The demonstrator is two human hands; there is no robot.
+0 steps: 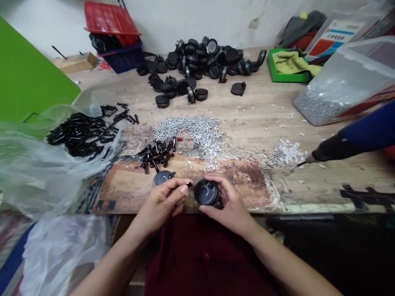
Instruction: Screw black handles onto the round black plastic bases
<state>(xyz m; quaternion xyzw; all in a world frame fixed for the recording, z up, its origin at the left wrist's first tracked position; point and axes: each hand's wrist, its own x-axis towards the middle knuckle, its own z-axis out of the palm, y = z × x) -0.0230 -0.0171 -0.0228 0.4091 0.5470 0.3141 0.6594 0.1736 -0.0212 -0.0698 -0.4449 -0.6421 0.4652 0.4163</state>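
One round black housing (206, 192) inside the right-hand grip (230, 204)

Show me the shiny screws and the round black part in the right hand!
Shiny screws (188, 129): head view, middle of the pile.
Round black part (206, 192): head view, its dark round face.

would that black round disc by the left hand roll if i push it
It will likely slide, not roll: the black disc lies on its broad face on the bench top. Stood on edge, its round rim could roll.
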